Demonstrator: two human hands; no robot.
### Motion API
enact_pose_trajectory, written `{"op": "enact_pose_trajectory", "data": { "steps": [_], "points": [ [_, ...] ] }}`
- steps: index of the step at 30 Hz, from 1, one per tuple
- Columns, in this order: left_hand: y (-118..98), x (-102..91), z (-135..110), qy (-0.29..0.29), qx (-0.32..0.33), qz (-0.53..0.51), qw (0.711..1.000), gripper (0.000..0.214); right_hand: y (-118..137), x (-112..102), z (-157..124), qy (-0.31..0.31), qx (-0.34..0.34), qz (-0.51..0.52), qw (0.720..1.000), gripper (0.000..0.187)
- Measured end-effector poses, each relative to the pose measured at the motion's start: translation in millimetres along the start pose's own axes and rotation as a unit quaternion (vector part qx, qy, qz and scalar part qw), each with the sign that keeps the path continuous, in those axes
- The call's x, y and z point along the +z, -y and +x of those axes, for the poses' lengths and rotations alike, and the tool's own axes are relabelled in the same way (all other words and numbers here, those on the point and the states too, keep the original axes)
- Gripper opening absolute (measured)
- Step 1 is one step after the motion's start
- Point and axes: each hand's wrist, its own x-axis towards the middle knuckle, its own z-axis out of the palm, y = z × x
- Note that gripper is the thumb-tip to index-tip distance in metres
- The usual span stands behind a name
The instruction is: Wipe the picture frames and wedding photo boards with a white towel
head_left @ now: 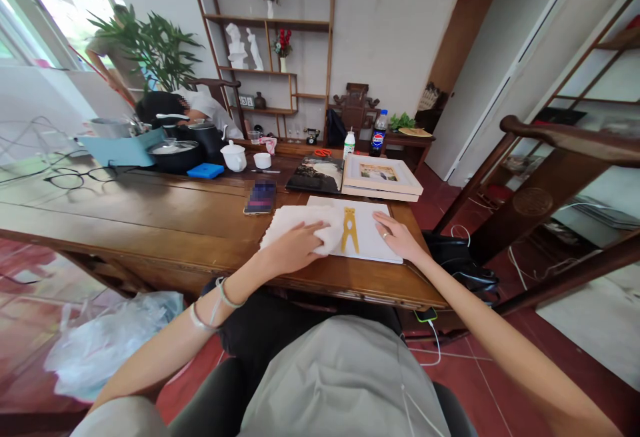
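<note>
My left hand point(295, 248) rests on a soft white sheet with a ragged edge point(287, 219), maybe paper towel or cloth, its fingers stretched out and a little apart. Flat on the right side of a white sheet of paper point(373, 245) lies my right hand point(399, 237), a ring on one finger. Between the two hands, on that paper, is a flat yellow shape point(350, 233) with a rounded top, a diamond-shaped gap in the middle and two legs. Whether it is drawn or a separate piece, I cannot tell. The soft sheet overlaps the paper's left part.
Behind the paper are a dark book point(315, 175), a boxed album point(383, 180), a white bottle point(349, 145) and a cola bottle point(379, 133). A phone point(260, 197), glasses point(80, 177), a teapot point(234, 156) and a pan point(176, 153) stand leftward. A person point(210, 107) leans across the table.
</note>
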Motion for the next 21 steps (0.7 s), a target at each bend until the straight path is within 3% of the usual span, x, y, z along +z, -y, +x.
{"op": "enact_pose_trajectory", "data": {
  "steps": [7, 11, 15, 21],
  "points": [
    [50.2, 8.8, 63.0, 0.003, -0.034, 0.039, 0.999, 0.027, -2.6, 0.8, 0.3, 0.0, 0.0, 0.006, 1.0, 0.039],
    [60.9, 18.2, 79.3, -0.019, -0.027, 0.065, 0.997, 0.027, -1.8, 0.7, 0.7, -0.002, 0.003, 0.015, 1.0, 0.038],
    [43.9, 15.7, 60.0, -0.016, -0.012, 0.054, 0.998, 0.027, -0.7, 1.0, 0.6, -0.004, 0.003, 0.01, 1.0, 0.038],
    [-7.9, 4.0, -2.6, -0.021, 0.044, 0.023, 0.999, 0.025, -2.0, 2.0, -0.1, -0.005, -0.002, 0.004, 1.0, 0.038]
  ]
}}
